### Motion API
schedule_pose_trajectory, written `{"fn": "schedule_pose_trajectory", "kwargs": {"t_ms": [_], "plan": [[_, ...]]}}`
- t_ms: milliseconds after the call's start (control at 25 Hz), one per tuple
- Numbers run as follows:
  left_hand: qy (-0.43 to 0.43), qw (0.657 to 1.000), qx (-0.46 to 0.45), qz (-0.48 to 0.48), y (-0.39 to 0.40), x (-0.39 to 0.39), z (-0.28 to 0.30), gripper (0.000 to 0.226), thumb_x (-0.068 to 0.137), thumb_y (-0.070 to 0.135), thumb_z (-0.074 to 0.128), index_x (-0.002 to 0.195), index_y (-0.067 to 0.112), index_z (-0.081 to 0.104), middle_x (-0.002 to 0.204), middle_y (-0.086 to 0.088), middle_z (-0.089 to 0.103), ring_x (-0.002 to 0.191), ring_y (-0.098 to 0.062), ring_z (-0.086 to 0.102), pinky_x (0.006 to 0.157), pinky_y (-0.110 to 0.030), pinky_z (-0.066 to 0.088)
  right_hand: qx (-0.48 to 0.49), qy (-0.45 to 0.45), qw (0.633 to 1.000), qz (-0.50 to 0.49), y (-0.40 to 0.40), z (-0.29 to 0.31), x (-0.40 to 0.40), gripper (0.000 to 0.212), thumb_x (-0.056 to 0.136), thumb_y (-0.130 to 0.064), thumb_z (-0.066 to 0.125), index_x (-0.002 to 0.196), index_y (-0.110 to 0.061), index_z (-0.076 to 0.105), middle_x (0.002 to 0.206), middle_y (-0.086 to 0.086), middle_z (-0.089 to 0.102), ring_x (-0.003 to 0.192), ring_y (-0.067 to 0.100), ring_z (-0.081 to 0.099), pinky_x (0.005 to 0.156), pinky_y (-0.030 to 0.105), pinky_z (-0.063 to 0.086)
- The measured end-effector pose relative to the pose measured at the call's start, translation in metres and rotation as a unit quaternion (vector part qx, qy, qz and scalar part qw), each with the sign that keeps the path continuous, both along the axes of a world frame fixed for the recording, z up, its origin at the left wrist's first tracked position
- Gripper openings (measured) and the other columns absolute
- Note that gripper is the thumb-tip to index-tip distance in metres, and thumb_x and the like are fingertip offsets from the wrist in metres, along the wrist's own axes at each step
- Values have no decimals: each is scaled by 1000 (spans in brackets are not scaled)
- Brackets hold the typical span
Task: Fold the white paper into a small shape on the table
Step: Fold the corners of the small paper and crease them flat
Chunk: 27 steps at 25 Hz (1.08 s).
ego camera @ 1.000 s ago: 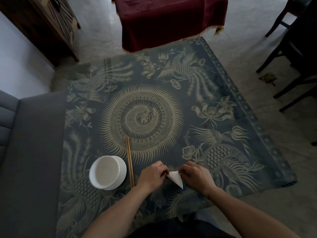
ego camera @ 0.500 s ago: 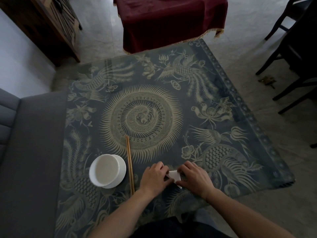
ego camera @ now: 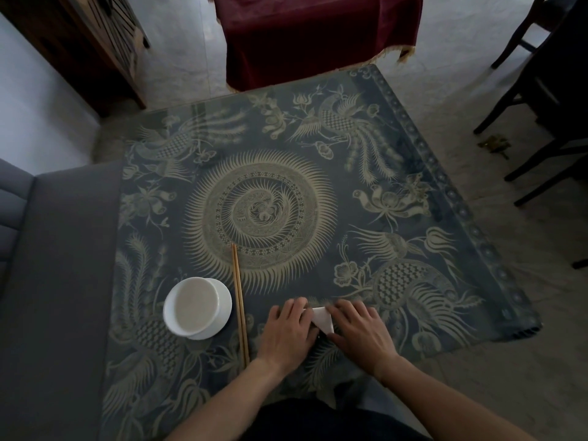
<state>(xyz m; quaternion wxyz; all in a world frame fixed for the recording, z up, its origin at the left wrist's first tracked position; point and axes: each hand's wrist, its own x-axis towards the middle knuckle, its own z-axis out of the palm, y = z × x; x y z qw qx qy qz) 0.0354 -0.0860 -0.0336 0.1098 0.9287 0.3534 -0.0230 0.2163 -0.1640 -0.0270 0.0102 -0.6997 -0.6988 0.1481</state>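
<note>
A small folded piece of white paper (ego camera: pixel 322 319) lies flat on the patterned table (ego camera: pixel 318 192) near its front edge. My left hand (ego camera: pixel 288 329) lies palm down on the paper's left side, its fingers stretched over it. On the paper's right side my right hand (ego camera: pixel 358 329) presses down with straight fingers. Only a small white wedge of the paper shows between the two hands; the rest is covered.
A white bowl (ego camera: pixel 197 308) stands left of my hands, and a pair of wooden chopsticks (ego camera: pixel 240 305) lies between them and the bowl. A grey sofa (ego camera: pixel 54 281) borders the table's left side. Dark chairs (ego camera: pixel 547 100) stand at the right and a red-draped table (ego camera: pixel 318 36) beyond.
A second ago both hands pinched the paper with curled fingers and a larger triangle showed. Now the fingers are flattened over it and the paper is more covered.
</note>
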Motion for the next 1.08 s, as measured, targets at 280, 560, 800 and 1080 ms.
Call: {"fn": "schedule_pose_trajectory", "kwargs": {"t_ms": [280,560,800,1080], "plan": [[98,984,-55,-141,-4,-22,-6,65,101,49,24,155,14,15,163,-5,12,150,-20,7,121,-46,10,15,-22,999,35,-6,4,0,76,76,-45,77,136,-6,53,144,10,51,123,28,55,86,42,55],[144,973,-65,-167,0,-27,-8,79,94,56,25,155,20,-8,163,0,-14,148,-16,-17,118,-55,-6,-48,-63,983,166,-22,-6,9,78,96,-58,36,154,-10,15,161,10,9,147,27,4,112,48,6],[159,964,-76,-201,8,-30,-5,84,92,60,34,154,26,-11,161,-1,-23,146,-17,-24,114,-55,-17,-81,-67,966,236,-13,-5,34,79,95,-61,35,155,-21,5,162,5,3,148,24,3,119,48,10],[169,959,-90,-209,15,-31,-1,89,88,58,42,152,34,-15,160,2,-26,146,-14,-24,114,-55,-16,-92,-59,948,300,-1,-4,52,78,95,-60,38,152,-38,-10,162,1,-13,147,22,-13,116,42,2]]}}
